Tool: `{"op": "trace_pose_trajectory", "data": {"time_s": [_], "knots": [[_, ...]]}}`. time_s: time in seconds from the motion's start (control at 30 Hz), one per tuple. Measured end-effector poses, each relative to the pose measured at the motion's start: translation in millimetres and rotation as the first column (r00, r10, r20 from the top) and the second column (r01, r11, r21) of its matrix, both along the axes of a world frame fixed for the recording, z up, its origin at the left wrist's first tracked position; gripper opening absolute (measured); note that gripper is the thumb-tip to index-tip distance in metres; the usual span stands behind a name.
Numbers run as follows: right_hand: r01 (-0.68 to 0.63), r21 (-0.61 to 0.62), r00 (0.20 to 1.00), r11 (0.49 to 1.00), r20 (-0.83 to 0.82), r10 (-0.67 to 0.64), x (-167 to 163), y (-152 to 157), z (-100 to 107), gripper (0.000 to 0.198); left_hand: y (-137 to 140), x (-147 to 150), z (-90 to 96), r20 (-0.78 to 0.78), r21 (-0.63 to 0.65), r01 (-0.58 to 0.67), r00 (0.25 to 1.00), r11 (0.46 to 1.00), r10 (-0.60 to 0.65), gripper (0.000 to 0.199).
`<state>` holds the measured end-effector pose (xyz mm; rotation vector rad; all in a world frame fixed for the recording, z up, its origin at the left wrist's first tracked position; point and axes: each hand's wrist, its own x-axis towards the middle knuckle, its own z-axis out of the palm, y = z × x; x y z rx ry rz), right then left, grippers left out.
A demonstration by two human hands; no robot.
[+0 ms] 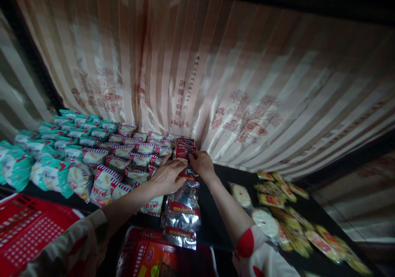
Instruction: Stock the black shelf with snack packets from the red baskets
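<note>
Has both hands at the far end of a row of silver-and-red packets (182, 207), close to the pale printed curtain (163, 51). Spreads the left hand (168, 176) palm down, with fingertips over the near part of the farthest dark red packet (181, 147). Curls the fingers of the right hand (202, 163) at the right edge of that same packet; cannot tell pinch from mere touch there. Frames the dark red packet between both hands, with the printed far part in sight just beyond the left fingertips. Has striped white bags (140, 160) just left of the row, then teal bags (49, 170); to the right, across the black tabletop (212, 211), yellow packets (271, 201); at the near end, a red basket (138, 232) with an orange package (163, 258) inside
</note>
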<state>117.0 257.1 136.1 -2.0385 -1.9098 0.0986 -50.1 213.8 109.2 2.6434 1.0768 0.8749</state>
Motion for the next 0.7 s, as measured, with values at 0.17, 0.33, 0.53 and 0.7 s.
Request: {"op": "trace_pose_trajectory", "data": {"time_s": [0.17,0.33,0.53,0.7], "knots": [[0.012,0.068,0.994,0.998,0.106,-0.019,0,-13,-3,0.029,-3,1,-0.7,0.016,0.007,0.010,1.000,1.000,-0.010,0.034],[-0.207,0.244,0.968,0.947,0.194,0.161,-6,-3,-7,0.030,-3,4,-2.7,-0.021,0.054,-0.007,1.000,0.998,0.008,0.028],[-0.396,0.077,0.907,0.915,0.186,0.378,-20,19,-10,0.033,-4,6,0.6,-0.139,0.105,-0.022,0.990,0.994,0.036,0.021],[-0.344,-0.077,0.926,0.936,0.136,0.351,-14,29,-19,0.036,-9,7,3.4,-0.191,0.122,0.004,0.981,0.992,0.019,0.024]]}}
